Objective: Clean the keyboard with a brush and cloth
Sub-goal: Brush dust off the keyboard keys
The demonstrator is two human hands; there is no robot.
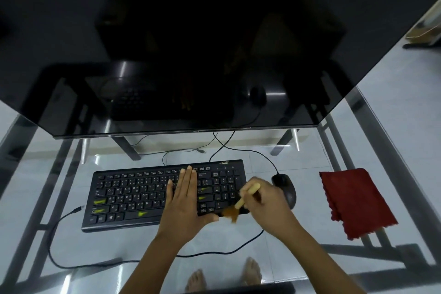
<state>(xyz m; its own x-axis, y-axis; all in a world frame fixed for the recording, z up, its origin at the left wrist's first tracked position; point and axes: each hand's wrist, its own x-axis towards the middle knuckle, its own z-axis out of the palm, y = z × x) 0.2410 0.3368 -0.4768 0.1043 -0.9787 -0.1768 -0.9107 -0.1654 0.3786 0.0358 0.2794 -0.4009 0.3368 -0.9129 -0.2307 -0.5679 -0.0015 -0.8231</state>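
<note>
Left of centre in the frame the left hand [183, 200] lies flat, fingers together, on the keyboard [133, 196] — seemingly to steady it — while the right hand [267, 200] grips the brush [241, 201] at the keyboard's lower-right corner, and the red cloth [355, 200] waits at far right.

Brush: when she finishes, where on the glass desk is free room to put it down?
Free glass desk lies in front of the keyboard, crossed only by a cable, and between mouse and red cloth. The keyboard's right end is crowded by both hands.
</note>
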